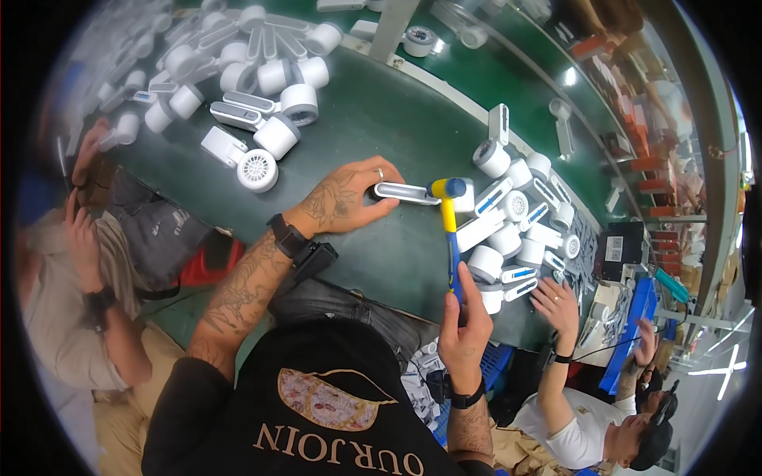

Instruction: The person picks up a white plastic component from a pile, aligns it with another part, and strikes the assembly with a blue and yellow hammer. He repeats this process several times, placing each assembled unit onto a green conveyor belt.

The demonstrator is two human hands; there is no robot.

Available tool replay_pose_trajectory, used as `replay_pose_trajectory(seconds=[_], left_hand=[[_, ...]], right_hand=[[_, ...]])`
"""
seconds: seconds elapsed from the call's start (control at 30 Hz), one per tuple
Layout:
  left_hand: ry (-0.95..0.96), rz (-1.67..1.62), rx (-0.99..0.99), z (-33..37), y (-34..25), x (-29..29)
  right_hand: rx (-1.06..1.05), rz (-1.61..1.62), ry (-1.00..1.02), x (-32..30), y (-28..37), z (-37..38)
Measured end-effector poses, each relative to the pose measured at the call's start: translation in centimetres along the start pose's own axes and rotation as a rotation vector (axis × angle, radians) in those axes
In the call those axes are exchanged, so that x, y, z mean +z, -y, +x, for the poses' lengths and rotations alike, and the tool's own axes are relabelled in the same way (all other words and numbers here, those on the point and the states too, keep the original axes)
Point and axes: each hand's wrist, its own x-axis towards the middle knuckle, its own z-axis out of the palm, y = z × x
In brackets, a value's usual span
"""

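My left hand (345, 197) is closed on the near end of a white handheld device (406, 192), pressing it against the green tabletop. The device lies flat, its long handle with a grey recessed strip facing up; a white part, seemingly its round head, shows behind the mallet. In my right hand (466, 327) is a mallet (450, 226) with a yellow and blue handle. Its small yellow and blue head rests on or just above the device's right part; I cannot tell whether they touch.
Many similar white devices (276, 135) are heaped at the far left, and another pile (508, 230) lies to the right. A co-worker's hand (556, 305) reaches to that right pile. Another person (87, 262) sits at my left. Beyond a pale rail (444, 91) runs a green surface.
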Motion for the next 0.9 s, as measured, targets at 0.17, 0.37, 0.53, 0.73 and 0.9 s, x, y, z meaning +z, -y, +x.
replay_pose_trajectory(seconds=[0.17, 0.37, 0.53, 0.73, 0.9], left_hand=[[0.054, 0.021, -0.091, 0.3, -0.1, -0.3], [0.029, -0.011, -0.077, 0.2, -0.1, -0.5], [0.038, -0.042, -0.111, 0.9, -1.2, -0.5], [-0.256, -0.043, -0.251, 4.9, -1.2, -1.0], [-0.271, 0.187, -0.247, 19.9, 3.1, -0.4]], right_hand=[[-0.064, -0.091, -0.023, -0.2, 1.5, 0.2], [-0.085, -0.177, 0.068, 0.2, 2.4, 1.1], [-0.088, -0.159, 0.126, 0.9, 1.1, 1.2], [-0.12, 0.084, -0.075, -1.2, -1.3, -0.1], [0.07, 0.159, -0.108, -2.9, -2.9, -2.2]])
